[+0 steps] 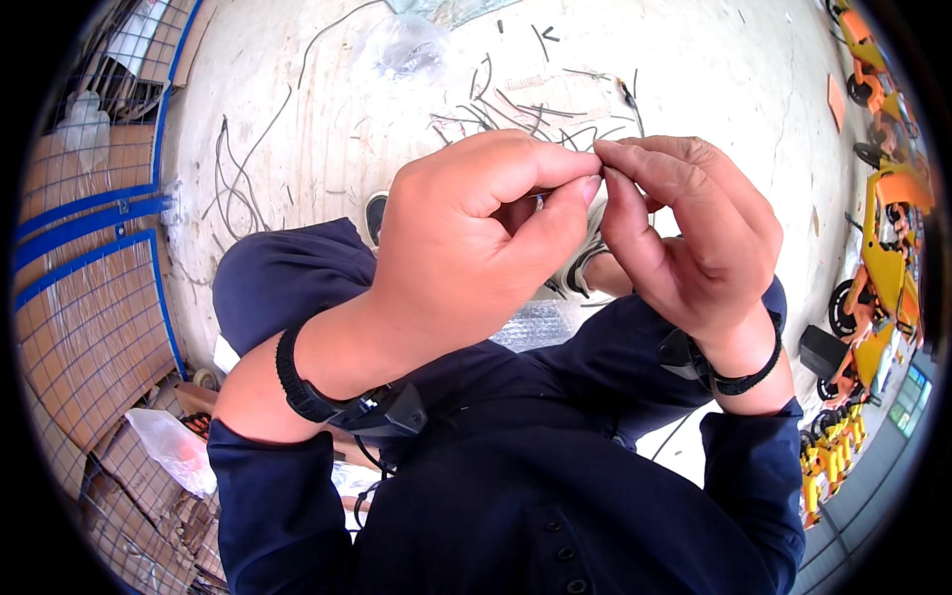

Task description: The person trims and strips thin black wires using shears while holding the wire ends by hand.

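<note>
My left hand [451, 233] is raised in front of my knees, thumb and forefinger pinched together. My right hand [709, 223] meets it from the other side, also in a pinch, and the fingertips of both nearly touch. Between them is something tiny and dark, too small and too covered by fingers to name. On the floor just beyond my hands lie scattered pieces of dark cable [535, 109], some straight and some curled. A longer loop of thin black cable [233, 183] lies farther left.
A blue wire-mesh cage [164, 109] holding cardboard stands along the left. A row of yellow and orange wheeled machines [883, 233] lines the right side. A clear plastic bag [402, 45] lies on the floor ahead, and another bag [174, 451] is at lower left.
</note>
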A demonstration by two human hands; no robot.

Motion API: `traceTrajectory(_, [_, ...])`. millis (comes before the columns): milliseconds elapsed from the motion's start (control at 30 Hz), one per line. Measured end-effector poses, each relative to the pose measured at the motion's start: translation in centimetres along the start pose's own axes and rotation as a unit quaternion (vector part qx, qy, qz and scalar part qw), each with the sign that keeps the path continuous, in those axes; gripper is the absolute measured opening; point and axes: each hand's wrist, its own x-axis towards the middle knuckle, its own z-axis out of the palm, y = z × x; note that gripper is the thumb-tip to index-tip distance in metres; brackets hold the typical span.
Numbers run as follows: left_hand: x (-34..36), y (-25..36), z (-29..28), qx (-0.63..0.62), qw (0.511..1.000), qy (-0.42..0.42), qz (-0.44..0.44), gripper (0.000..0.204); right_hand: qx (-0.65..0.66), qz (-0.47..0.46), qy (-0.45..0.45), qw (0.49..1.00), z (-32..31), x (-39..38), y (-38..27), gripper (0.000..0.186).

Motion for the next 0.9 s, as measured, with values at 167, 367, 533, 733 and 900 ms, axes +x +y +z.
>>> traceTrajectory(167, [-0.1, -0.1, -0.2, 0.050, 0.999, -0.001, -0.007, 0.010, -0.017, -0.008, 0.005, 1.000, 0.5, 0.0, -0.1, 0.019])
traceTrajectory(367, [-0.2, -0.2, -0.2, -0.012, 0.998, 0.001, -0.055, 0.011, -0.030, -0.012, 0.024, 0.999, 1.2, -0.1, 0.0, 0.019])
traceTrajectory(533, [-0.2, 0.7, 0.1, -0.107, 0.987, 0.009, -0.120, 0.012, 0.037, 0.076, -0.012, 0.996, 0.4, 0.0, 0.0, 0.014])
traceTrajectory(733, [0.0, 0.6, 0.1, -0.118, 0.989, 0.003, -0.092, 0.012, 0.169, 0.145, -0.029, 0.975, -0.2, -0.5, 0.8, 0.011])
traceTrajectory(900, [0.1, 0.1, 0.1, -0.041, 0.998, 0.022, -0.032, 0.012, 0.092, 0.063, -0.037, 0.993, -0.4, 0.0, 0.9, 0.014])
